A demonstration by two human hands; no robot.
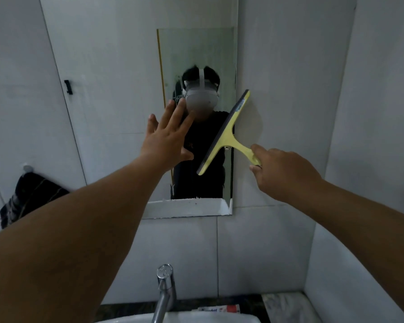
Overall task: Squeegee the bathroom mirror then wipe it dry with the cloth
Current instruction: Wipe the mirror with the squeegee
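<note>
Gripping the yellow plastic squeegee [226, 134] by its handle: right hand [282, 173], fingers curled closed, arm extended. Dark rubber blade tilted toward 1 o'clock, laid on the right edge of the rectangular glass mirror [196, 57]. Left hand [167, 138] raised flat, fingers spread wide, empty, before the mirror's left half. Dark cloth [27, 197] hanging at 8 o'clock.

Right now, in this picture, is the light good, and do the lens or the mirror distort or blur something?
Head view: light is dim and even, with no glare on the mirror; the squeegee, held by the right hand, casts a soft shadow on the wall; the wide lens bends the tile lines and enlarges the forearms; the open left hand is sharp; streaks haze the glass.
</note>
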